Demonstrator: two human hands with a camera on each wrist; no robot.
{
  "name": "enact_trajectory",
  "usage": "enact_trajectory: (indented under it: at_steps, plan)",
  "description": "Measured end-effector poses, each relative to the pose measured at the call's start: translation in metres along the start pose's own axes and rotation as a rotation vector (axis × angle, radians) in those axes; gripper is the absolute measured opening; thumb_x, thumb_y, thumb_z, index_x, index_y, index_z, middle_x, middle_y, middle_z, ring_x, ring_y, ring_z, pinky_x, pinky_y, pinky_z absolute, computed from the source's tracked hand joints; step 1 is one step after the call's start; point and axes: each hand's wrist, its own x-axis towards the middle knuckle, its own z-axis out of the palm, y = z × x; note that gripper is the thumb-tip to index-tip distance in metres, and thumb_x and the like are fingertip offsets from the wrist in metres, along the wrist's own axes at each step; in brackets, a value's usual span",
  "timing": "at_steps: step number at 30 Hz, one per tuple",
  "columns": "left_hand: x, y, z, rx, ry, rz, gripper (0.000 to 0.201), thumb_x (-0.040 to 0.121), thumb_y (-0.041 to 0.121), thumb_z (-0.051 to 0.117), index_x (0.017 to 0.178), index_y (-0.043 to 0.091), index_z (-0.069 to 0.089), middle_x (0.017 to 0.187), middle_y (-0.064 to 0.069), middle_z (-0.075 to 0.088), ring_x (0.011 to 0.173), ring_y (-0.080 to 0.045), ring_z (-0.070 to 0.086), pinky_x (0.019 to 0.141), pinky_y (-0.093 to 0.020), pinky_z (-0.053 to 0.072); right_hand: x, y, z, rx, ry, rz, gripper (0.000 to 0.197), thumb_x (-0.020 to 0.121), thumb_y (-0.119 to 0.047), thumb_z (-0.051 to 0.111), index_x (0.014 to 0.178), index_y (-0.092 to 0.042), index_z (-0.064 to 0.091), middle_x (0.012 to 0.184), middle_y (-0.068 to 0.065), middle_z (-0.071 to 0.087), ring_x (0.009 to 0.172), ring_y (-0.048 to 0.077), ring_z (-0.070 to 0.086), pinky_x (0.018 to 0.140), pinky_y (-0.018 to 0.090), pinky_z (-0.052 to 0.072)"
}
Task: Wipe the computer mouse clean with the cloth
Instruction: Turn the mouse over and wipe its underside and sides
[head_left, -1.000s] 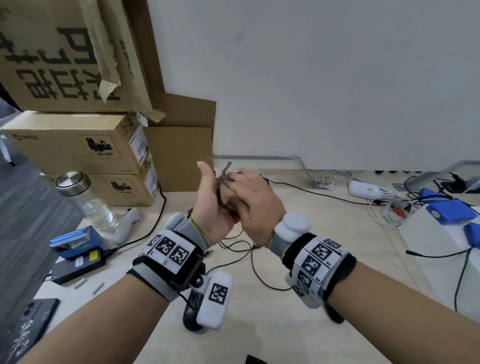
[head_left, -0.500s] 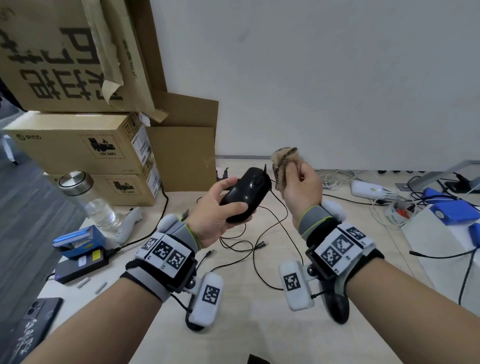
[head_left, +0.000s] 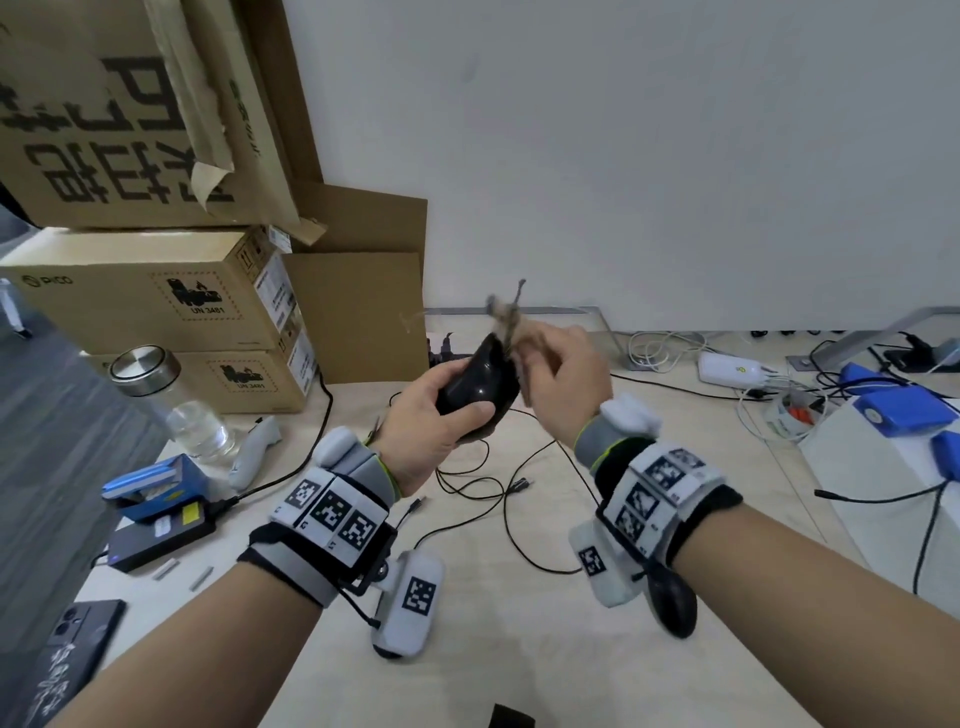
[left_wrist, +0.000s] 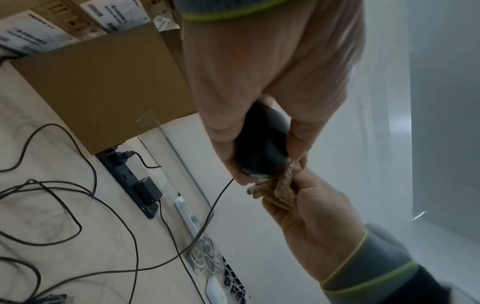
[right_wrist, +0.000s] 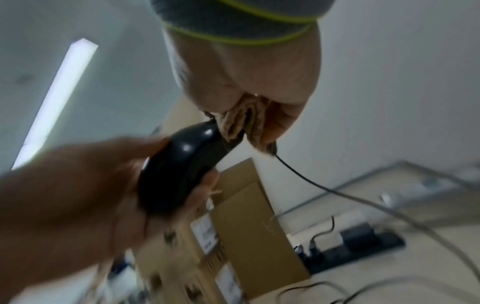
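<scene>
My left hand (head_left: 441, 421) holds a glossy black wired computer mouse (head_left: 475, 387) up above the table, thumb along its near side and fingers curled under it. My right hand (head_left: 561, 374) grips a bunched tan cloth (head_left: 506, 317) and presses it against the front end of the mouse. In the left wrist view the cloth (left_wrist: 278, 191) meets the mouse (left_wrist: 262, 148) at its tip. In the right wrist view the cloth (right_wrist: 241, 123) touches the mouse (right_wrist: 182, 166) where its cable leaves. The mouse cable (head_left: 524, 499) hangs down to the table.
Stacked cardboard boxes (head_left: 156, 301) stand at the back left, with a glass jar (head_left: 176, 405) and blue boxes (head_left: 150, 486) in front. Loose black cables (head_left: 467, 483) lie below the hands. A power strip (left_wrist: 130, 181), white adapters (head_left: 732, 370) and blue devices (head_left: 898, 410) sit to the right.
The hands were clasped together a second ago, then parted with the cloth lifted off the mouse. Now the right hand has brought the cloth back against the mouse's front.
</scene>
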Motion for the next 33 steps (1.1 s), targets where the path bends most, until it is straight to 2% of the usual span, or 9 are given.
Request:
enact_trajectory:
  at_steps: [2, 5, 9, 12, 15, 20, 23, 27, 33]
  plan:
    - [-0.003, 0.002, 0.0, -0.081, -0.025, -0.026, 0.058, 0.082, -0.003, 0.067, 0.133, 0.015, 0.049, 0.12, -0.02, 0.06, 0.095, -0.039, 0.066, 0.088, -0.049, 0.056, 0.009, -0.001, -0.001, 0.265, 0.041, 0.266, 0.018, 0.094, -0.026, 0.053, 0.083, -0.028, 0.068, 0.078, 0.0, 0.069, 0.074, 0.015, 0.062, 0.075, 0.033, 0.053]
    - [-0.004, 0.006, 0.003, -0.23, -0.014, -0.063, 0.049, 0.092, -0.003, 0.055, 0.135, 0.018, 0.046, 0.125, -0.021, 0.059, 0.09, -0.043, 0.067, 0.084, -0.048, 0.058, 0.008, -0.006, 0.004, 0.63, 0.013, 0.487, 0.021, 0.099, -0.02, 0.051, 0.09, -0.022, 0.069, 0.097, 0.008, 0.073, 0.086, 0.021, 0.066, 0.082, 0.05, 0.058]
    - [0.0, 0.001, 0.005, 0.164, 0.16, 0.067, 0.024, 0.089, 0.032, 0.065, 0.113, 0.034, 0.065, 0.122, -0.01, 0.06, 0.09, -0.033, 0.069, 0.073, -0.049, 0.06, 0.003, -0.012, 0.007, 0.712, 0.034, 0.532, 0.021, 0.1, -0.018, 0.05, 0.089, -0.019, 0.067, 0.094, 0.011, 0.07, 0.086, 0.026, 0.065, 0.08, 0.052, 0.057]
    - [-0.003, -0.001, 0.006, 0.419, 0.155, 0.153, 0.016, 0.09, 0.04, 0.064, 0.104, 0.031, 0.062, 0.111, -0.007, 0.054, 0.071, -0.024, 0.069, 0.061, -0.045, 0.061, 0.003, -0.013, 0.008, 0.73, 0.015, 0.515, 0.021, 0.1, -0.017, 0.049, 0.09, -0.019, 0.067, 0.094, 0.008, 0.071, 0.088, 0.023, 0.066, 0.077, 0.044, 0.059]
    - [0.002, 0.002, 0.007, 0.226, 0.156, -0.041, 0.031, 0.099, 0.038, 0.048, 0.102, 0.011, 0.063, 0.085, -0.015, 0.06, 0.062, -0.024, 0.063, 0.065, -0.049, 0.06, 0.001, -0.014, 0.009, 0.674, -0.017, 0.42, 0.019, 0.097, -0.019, 0.053, 0.086, -0.02, 0.069, 0.087, 0.005, 0.07, 0.082, 0.02, 0.064, 0.083, 0.046, 0.057]
    - [0.007, 0.006, -0.003, -0.224, 0.028, -0.317, 0.051, 0.1, 0.042, 0.033, 0.114, 0.001, 0.06, 0.086, -0.021, 0.065, 0.067, -0.025, 0.061, 0.057, -0.032, 0.054, 0.001, -0.016, -0.002, 0.337, 0.059, 0.193, 0.018, 0.093, -0.023, 0.058, 0.076, -0.022, 0.064, 0.064, -0.006, 0.06, 0.056, 0.008, 0.053, 0.057, 0.029, 0.049]
    - [0.006, 0.004, 0.001, -0.212, 0.03, -0.286, 0.049, 0.1, 0.042, 0.033, 0.113, 0.003, 0.06, 0.091, -0.02, 0.064, 0.069, -0.024, 0.06, 0.059, -0.031, 0.054, -0.012, -0.018, 0.002, 0.11, -0.06, 0.01, 0.018, 0.084, -0.034, 0.06, 0.091, -0.019, 0.067, 0.08, -0.001, 0.066, 0.074, 0.016, 0.058, 0.068, 0.03, 0.047]
    - [0.008, 0.0, 0.001, -0.209, 0.045, -0.227, 0.049, 0.102, 0.038, 0.027, 0.113, 0.003, 0.06, 0.103, -0.02, 0.066, 0.086, -0.026, 0.064, 0.07, -0.036, 0.057, -0.031, -0.028, 0.006, 0.08, -0.255, -0.223, 0.024, 0.08, -0.029, 0.065, 0.1, -0.015, 0.066, 0.091, 0.001, 0.066, 0.084, 0.013, 0.056, 0.076, 0.019, 0.043]
    - [0.003, 0.006, 0.006, -0.141, -0.057, -0.258, 0.05, 0.102, 0.038, 0.024, 0.101, 0.005, 0.061, 0.077, -0.014, 0.065, 0.06, -0.018, 0.061, 0.051, -0.026, 0.05, 0.0, -0.01, -0.001, 0.004, -0.072, 0.054, 0.016, 0.087, -0.029, 0.064, 0.079, -0.019, 0.055, 0.074, 0.001, 0.056, 0.071, 0.021, 0.048, 0.064, 0.029, 0.034]
